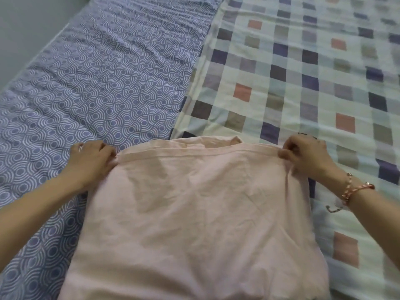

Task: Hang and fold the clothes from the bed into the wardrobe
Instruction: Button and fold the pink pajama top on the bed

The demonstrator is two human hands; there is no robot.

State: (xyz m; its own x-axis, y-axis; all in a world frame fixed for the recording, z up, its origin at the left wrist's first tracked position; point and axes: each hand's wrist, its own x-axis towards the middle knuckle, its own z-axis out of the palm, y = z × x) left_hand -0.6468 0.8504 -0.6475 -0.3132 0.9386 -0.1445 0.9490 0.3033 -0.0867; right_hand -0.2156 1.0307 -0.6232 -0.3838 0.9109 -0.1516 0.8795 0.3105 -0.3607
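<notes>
A pale pink shirt (194, 213) lies spread on the bed, back side up, its collar at the far edge. My left hand (93, 161) pinches the shirt's far left corner near the shoulder. My right hand (305, 156), with a beaded bracelet on its wrist, pinches the far right corner. The shirt's near end runs out of view at the bottom.
The bed carries a blue sheet with white ring patterns (97, 83) on the left and a checked cover (303, 72) with purple, grey and pink squares on the right. A grey wall (26, 29) borders the bed at the far left.
</notes>
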